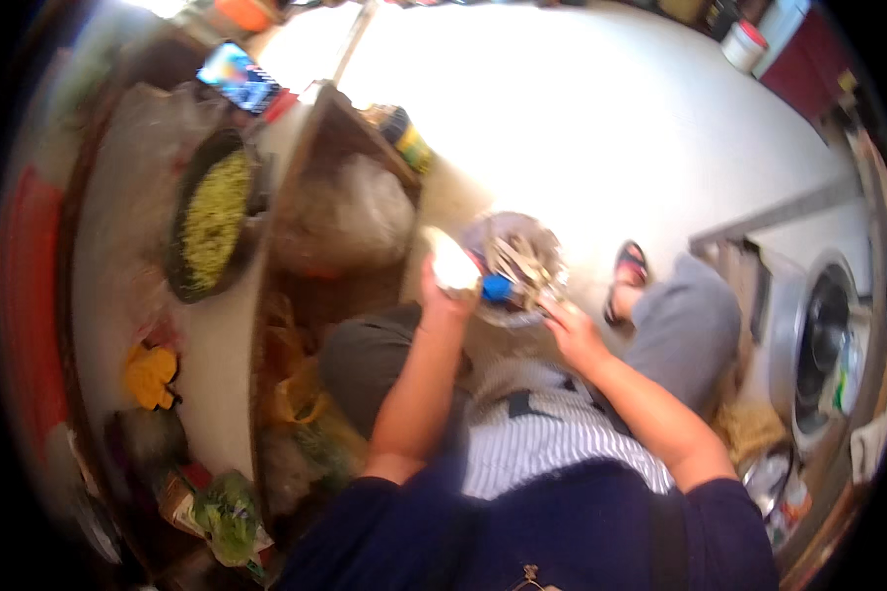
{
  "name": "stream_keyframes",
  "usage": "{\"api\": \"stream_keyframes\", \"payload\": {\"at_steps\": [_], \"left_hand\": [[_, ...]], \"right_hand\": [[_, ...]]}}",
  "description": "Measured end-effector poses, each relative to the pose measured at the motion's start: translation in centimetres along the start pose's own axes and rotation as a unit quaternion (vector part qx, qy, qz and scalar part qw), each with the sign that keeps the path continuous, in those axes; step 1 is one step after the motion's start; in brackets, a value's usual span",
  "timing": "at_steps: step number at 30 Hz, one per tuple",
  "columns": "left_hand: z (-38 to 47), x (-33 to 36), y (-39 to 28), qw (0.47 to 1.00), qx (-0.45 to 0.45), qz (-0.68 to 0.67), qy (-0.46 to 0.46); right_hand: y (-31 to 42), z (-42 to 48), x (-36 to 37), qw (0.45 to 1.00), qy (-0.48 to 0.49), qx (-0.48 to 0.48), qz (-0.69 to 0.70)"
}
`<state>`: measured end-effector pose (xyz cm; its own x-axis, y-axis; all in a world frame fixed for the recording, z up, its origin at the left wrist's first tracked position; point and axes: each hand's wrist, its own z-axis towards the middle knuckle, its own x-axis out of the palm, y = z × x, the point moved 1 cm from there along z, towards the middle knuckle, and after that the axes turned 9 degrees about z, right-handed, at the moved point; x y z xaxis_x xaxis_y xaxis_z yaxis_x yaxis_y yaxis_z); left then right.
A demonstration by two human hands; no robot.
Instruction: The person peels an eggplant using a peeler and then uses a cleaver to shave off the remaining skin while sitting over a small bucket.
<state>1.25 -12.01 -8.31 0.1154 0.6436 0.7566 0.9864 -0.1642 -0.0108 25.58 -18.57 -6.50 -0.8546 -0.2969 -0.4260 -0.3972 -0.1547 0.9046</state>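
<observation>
Shut around a pale, elongated vegetable (pixel 447 258), my left hand (pixel 442 295) is over the near left side of a plastic-lined bin (pixel 480 229). Strong light washes out the vegetable's surface, so its kind is unclear. Inside the bin lie long pale peelings (pixel 517 258). My right hand (pixel 578 336) is at the bin's near right rim, its fingers pointing inward. Blur hides whether those fingers hold anything. Between the two hands shows a small blue object (pixel 497 288), and I cannot tell whether it is held or lies in the bin.
To the left, a low table (pixel 222 384) bears a dark pan of chopped yellow-green food (pixel 218 214), a lit phone (pixel 238 77), a yellow item (pixel 150 375) and bagged greens (pixel 225 510). A plastic bag (pixel 362 214) fills the shelf below. A metal pot (pixel 820 347) stands at right.
</observation>
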Motion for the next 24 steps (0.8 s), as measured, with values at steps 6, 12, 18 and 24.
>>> {"api": "stream_keyframes", "payload": {"at_steps": [6,12,18,24], "left_hand": [[0.7,1.2,0.4,0.964,0.177,0.192,-0.039],[1.1,-0.1,0.4,0.952,0.233,0.194,-0.046],[3.0,-1.3,1.1,0.938,0.263,0.222,-0.041],[1.2,-0.7,1.5,0.941,0.219,0.244,-0.085]], "right_hand": [[2.9,1.8,-0.4,0.998,-0.043,-0.016,0.032],[4.0,2.5,-0.5,0.999,-0.031,-0.021,0.013],[4.7,1.8,-0.9,0.997,-0.043,-0.062,0.02],[2.1,2.8,0.1,0.993,0.0,-0.107,-0.052]]}}
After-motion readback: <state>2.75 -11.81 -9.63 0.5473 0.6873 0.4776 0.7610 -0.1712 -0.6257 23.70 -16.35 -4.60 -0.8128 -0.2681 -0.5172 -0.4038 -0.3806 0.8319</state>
